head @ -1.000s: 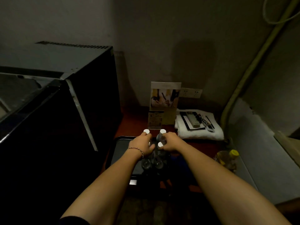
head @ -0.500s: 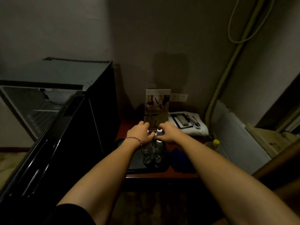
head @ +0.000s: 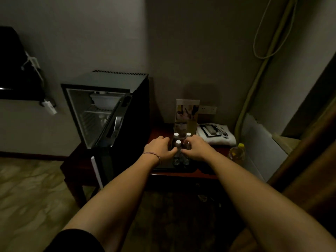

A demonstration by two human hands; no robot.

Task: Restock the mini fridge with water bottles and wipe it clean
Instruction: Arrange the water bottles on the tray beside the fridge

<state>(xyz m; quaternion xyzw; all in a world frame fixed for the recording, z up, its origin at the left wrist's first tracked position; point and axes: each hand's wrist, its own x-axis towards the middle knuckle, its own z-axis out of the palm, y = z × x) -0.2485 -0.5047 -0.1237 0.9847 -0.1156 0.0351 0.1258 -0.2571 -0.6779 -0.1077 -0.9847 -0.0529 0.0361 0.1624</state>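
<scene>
The view now takes in the whole mini fridge (head: pixel 109 113), door open, at left. The left hand (head: pixel 160 148) and right hand (head: pixel 196 148) stay curled around the white-capped water bottles (head: pixel 179 151) clustered on the black tray (head: pixel 163 168), between them. Towel (head: pixel 218 137) lies right.

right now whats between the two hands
In the head view, the white-capped water bottles stand clustered on the dark tray, between the left hand and the right hand, which close in on either side.
</scene>
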